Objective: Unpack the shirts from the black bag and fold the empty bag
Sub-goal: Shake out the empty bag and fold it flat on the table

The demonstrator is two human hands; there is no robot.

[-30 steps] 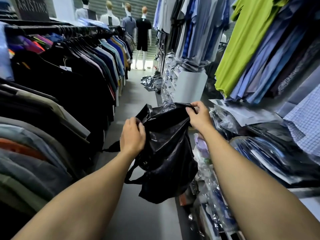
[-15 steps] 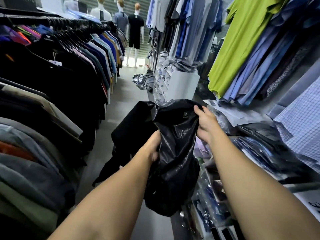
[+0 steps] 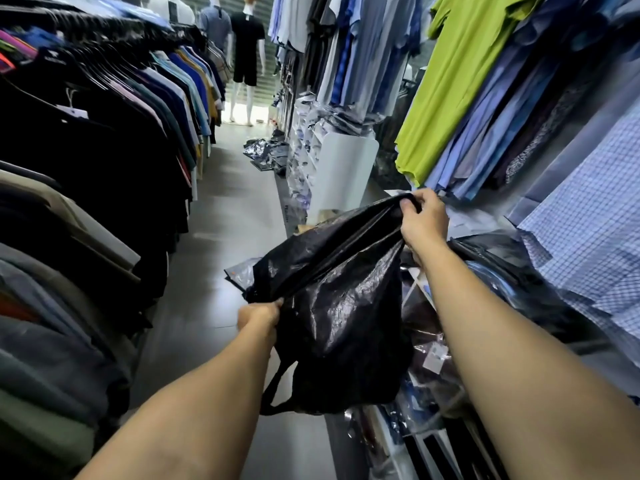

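A crumpled black plastic bag (image 3: 339, 306) hangs in the air between my two hands over the shop aisle, its top edge stretched taut on a slant. My left hand (image 3: 259, 315) grips the bag's lower left end, fingers curled into the plastic. My right hand (image 3: 420, 220) pinches the upper right end, held higher and further away. The bag sags limp below the stretched edge, and a handle loop dangles at the bottom. Shirts packed in clear plastic (image 3: 502, 289) lie piled on the shelf to my right, under my right forearm.
A rack of hanging shirts (image 3: 104, 168) lines the left side of the narrow aisle. Hung shirts, one lime green (image 3: 450, 81), cover the right wall above a white shelf unit (image 3: 343, 168). More plastic packs lie on the grey floor (image 3: 228, 220) ahead; mannequins stand at the far end.
My hands have drawn apart, the left dropping lower and the right rising, so the bunched bag is now stretched out between them. The view has tilted slightly downward.
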